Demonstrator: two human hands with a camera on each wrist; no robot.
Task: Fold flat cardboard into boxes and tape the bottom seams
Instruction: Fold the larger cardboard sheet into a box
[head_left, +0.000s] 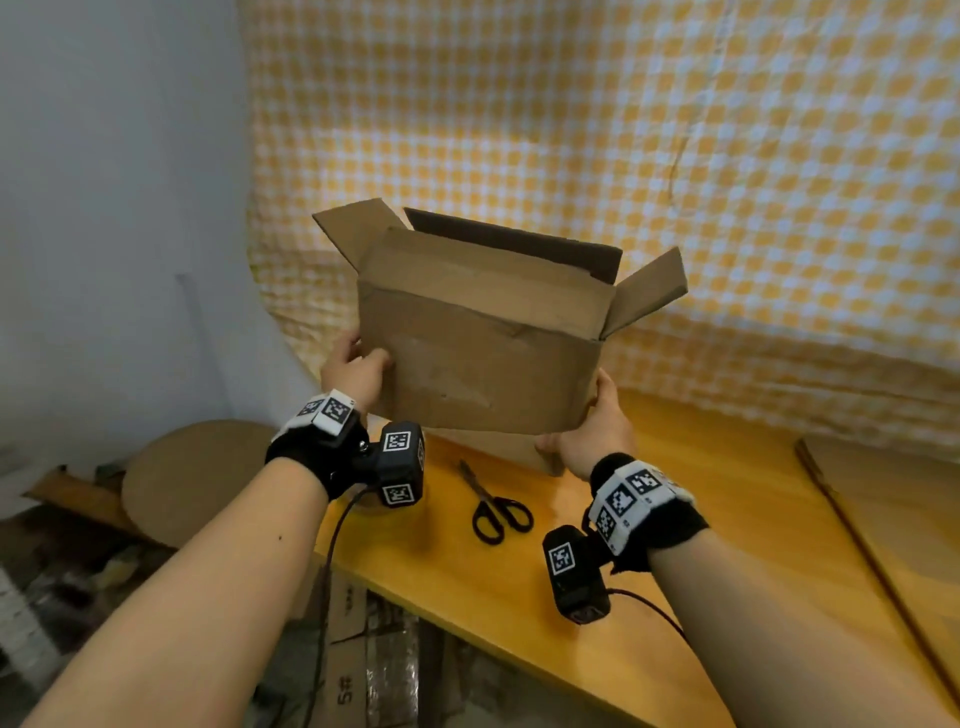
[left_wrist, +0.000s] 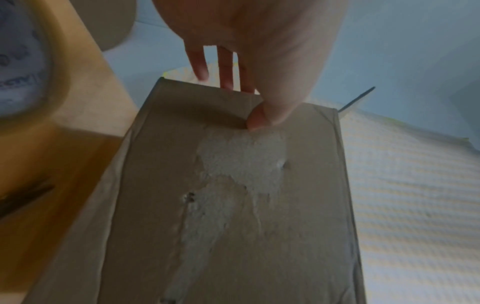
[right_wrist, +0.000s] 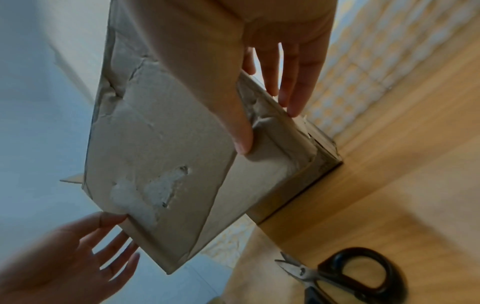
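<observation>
both hands: left hand (head_left: 356, 371) and right hand (head_left: 597, 426) pinch cardboard box (head_left: 483, 353), thumbs beneath, fingers straight | box is held above scissors (head_left: 496, 506), flaps open

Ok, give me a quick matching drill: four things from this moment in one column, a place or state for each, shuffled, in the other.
Things:
1. cardboard box
2. scissors
3. tape roll
4. flat cardboard sheet

Places or states:
A. lying on the table's right end
B. held up between both hands, top flaps open
C. on the table, near the left wrist
D. lying on the table below the box, black handles toward the person

Pairs: 1-B, 2-D, 3-C, 4-A
</observation>
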